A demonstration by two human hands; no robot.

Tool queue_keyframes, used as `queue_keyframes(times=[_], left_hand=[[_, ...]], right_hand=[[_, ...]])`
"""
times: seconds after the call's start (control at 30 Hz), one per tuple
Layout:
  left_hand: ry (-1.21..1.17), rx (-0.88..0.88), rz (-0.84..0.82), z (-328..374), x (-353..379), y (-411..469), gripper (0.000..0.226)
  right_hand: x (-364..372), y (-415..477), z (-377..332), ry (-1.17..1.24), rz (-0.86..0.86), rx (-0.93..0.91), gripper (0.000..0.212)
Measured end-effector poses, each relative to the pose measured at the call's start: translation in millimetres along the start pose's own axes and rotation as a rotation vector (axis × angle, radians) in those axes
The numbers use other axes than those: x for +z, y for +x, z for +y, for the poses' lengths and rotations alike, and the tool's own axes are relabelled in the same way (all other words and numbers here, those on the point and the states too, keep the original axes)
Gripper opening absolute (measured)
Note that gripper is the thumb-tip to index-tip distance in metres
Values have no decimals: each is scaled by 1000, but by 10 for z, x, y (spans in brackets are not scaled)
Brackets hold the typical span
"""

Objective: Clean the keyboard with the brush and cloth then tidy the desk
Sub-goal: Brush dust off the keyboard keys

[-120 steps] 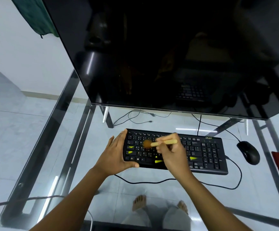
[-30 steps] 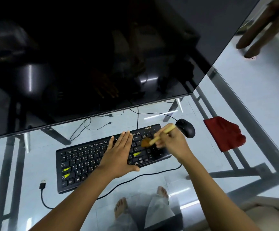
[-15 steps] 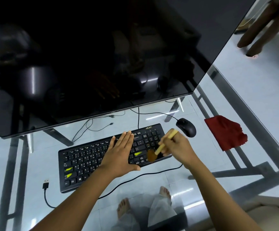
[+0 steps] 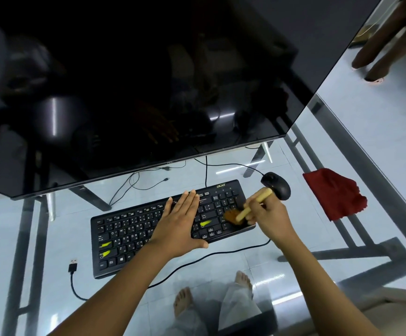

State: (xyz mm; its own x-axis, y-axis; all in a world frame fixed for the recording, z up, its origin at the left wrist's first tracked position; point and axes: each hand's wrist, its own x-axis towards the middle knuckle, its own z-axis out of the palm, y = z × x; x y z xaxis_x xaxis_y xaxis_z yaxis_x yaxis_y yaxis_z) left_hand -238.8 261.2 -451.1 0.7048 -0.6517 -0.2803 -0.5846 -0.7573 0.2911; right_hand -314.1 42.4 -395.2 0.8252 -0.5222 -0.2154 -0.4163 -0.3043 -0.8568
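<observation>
Two hands share the black keyboard (image 4: 129, 229). The left hand (image 4: 177, 221) lies flat across its middle keys, fingers straight and together and thumb at the near edge, apparently to pin the board against sliding on the glass desk (image 4: 58, 238). The right hand (image 4: 269, 214) pinches a wooden-handled brush (image 4: 252, 202) like a pen. Its brown bristles are down on the number pad at the keyboard's right end, and the handle tilts up toward the black mouse (image 4: 276, 185) just beyond. That slant likely lets the bristles flick dust from between the keys. A red cloth (image 4: 335, 195) lies crumpled well to the right on the glass, untouched, so the wiping step seems not yet begun. A USB plug (image 4: 72, 264) lies loose at the left; its cable appears to run to the keyboard, probably unplugged so presses register nothing. A dark monitor (image 4: 148, 81) stands behind.
</observation>
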Motion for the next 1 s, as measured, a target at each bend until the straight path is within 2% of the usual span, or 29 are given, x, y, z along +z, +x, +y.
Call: queue_keyframes(times=[0.1,0.17,0.23,0.33,0.43,0.47,0.53,0.57,0.67,0.7,0.8,0.83,0.9,0.93,1.0], left_hand=[[-5,3,8,-11,-6,-2,123],[-3,9,9,-23,-20,-14,123],[0,-3,8,-28,-35,-32,124],[-4,-76,25,-55,-46,-78,127],[-10,-134,43,-162,-69,-171,128],[-17,-147,51,-207,-72,-201,128],[-54,-171,92,-284,-79,-264,127],[-79,-182,123,-333,-90,-312,125],[-127,-200,227,-522,-97,-496,117],[-151,-212,259,-593,-94,-569,116],[-210,-257,349,-794,-54,-788,108],[-224,-267,388,-852,-36,-859,104],[-270,-310,464,-979,6,-1011,93],[-295,-341,493,-1037,33,-1082,89],[-343,-392,525,-1125,108,-1207,85]], right_hand=[[32,120,-81,57,208,-68,8],[123,185,-127,127,94,-25,8],[265,184,-191,72,-4,-40,9],[397,203,-265,76,134,-122,10],[523,159,-329,35,-78,-89,10],[575,128,-337,3,-72,-124,10],[619,50,-374,34,60,-192,10],[638,4,-394,36,58,-219,12],[780,-163,-368,-79,-243,-253,14],[821,-207,-347,-131,-253,-299,14],[845,-243,-327,-71,-96,-340,11],[825,-252,-331,-58,-125,-316,11],[838,-279,-314,-117,-310,-287,16],[842,-294,-308,-165,-334,-298,18],[845,-284,-310,-125,-201,-332,18]])
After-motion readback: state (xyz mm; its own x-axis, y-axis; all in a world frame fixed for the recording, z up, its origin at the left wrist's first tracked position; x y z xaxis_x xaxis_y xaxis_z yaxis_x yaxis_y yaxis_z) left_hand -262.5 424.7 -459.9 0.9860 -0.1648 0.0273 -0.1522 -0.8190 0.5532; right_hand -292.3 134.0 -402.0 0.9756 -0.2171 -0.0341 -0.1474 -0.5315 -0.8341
